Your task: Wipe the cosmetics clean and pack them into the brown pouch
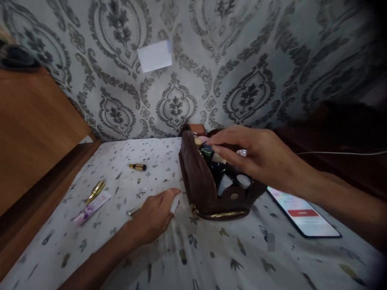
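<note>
Your left hand [157, 212] is curled around a small white cylindrical item [175, 204], beside the brown leather-look zippered bag [196, 177]. That bag stands unzipped near the far edge of the white leaf-printed cloth [163, 262]. Your right hand [256, 151], half spread, has its fingertips at the bag's mouth; whether they grip anything, I cannot tell.

Cloth [211, 266]: white, leaf-printed, before you.
Brown bag [195, 177]: by your far edge.
Phone [317, 223]: lit, toward right edge.
Floral tube [92, 208], gold tube [95, 192]: together toward left edge.
Black-and-gold tube [138, 166]: between bag and left edge.
</note>
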{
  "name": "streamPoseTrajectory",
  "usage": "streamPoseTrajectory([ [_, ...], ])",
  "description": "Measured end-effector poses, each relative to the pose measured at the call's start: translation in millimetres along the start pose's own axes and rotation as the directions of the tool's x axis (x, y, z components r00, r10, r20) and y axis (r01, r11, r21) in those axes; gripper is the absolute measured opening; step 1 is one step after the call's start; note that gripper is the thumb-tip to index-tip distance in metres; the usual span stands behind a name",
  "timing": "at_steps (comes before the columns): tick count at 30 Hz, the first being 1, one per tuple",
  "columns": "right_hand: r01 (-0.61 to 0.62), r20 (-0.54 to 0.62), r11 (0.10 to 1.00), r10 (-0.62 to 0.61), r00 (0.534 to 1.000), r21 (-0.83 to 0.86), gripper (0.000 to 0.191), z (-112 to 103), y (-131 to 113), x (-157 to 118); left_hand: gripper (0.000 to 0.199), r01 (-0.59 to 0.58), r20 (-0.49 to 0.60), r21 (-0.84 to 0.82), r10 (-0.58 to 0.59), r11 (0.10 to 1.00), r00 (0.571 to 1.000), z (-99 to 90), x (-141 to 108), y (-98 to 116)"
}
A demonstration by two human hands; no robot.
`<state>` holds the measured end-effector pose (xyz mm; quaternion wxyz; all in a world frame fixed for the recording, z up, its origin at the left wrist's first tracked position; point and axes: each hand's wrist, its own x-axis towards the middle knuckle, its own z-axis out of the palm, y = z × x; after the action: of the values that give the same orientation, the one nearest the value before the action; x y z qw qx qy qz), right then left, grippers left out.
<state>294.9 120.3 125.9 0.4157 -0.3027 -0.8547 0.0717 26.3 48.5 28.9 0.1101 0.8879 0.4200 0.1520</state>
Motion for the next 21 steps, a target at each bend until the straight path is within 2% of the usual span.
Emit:
streamPoseTrajectory([
  [3, 0.092, 0.020, 0.995, -0.091, 0.996, -0.025, 0.019, 14.4, -34.3, -20.3, 0.045, 0.054, 0.060, 0.025, -0.056, 0.998, 0.997, 2.1, -26.1, -6.0],
  [6, 0.127, 0.072, 0.989, -0.133, 0.989, 0.075, 0.020, 38.4, -60.8, -41.9, 0.036, 0.079, 0.053, 0.053, -0.082, 0.995, 0.995, 4.3, -49.2, -9.4],
  [11, 0.008, 0.230, 0.963, -0.073, 0.970, 0.269, 0.021, 87.1, -84.5, -70.9, 0.033, 0.092, -0.052, 0.013, -0.091, 0.996, 0.995, 7.9, -80.5, -20.8],
  [14, -0.098, 0.292, 0.939, -0.003, 0.956, 0.330, 0.026, 114.0, -93.0, -81.9, 0.033, 0.178, -0.159, -0.034, -0.181, 0.983, 0.971, 3.9, -93.6, -37.8],
  [16, -0.162, 0.325, 0.921, 0.042, 0.945, 0.354, 0.029, 128.5, -97.8, -86.5, 0.030, 0.271, -0.232, -0.047, -0.275, 0.961, 0.933, -5.7, -101.2, -52.6],
  [18, -0.224, 0.354, 0.899, 0.085, 0.931, 0.375, 0.030, 139.6, -101.9, -89.2, 0.028, 0.379, -0.310, -0.056, -0.377, 0.924, 0.873, -21.4, -109.8, -69.1],
  [19, -0.256, 0.367, 0.887, 0.107, 0.924, 0.385, 0.030, 143.9, -103.7, -89.9, 0.028, 0.439, -0.354, -0.068, -0.433, 0.896, 0.829, -30.7, -114.9, -77.9],
  [21, -0.318, 0.386, 0.860, 0.157, 0.909, 0.399, 0.028, 150.7, -106.5, -90.5, 0.031, 0.544, -0.450, -0.125, -0.536, 0.830, 0.714, -49.6, -127.2, -95.9],
])
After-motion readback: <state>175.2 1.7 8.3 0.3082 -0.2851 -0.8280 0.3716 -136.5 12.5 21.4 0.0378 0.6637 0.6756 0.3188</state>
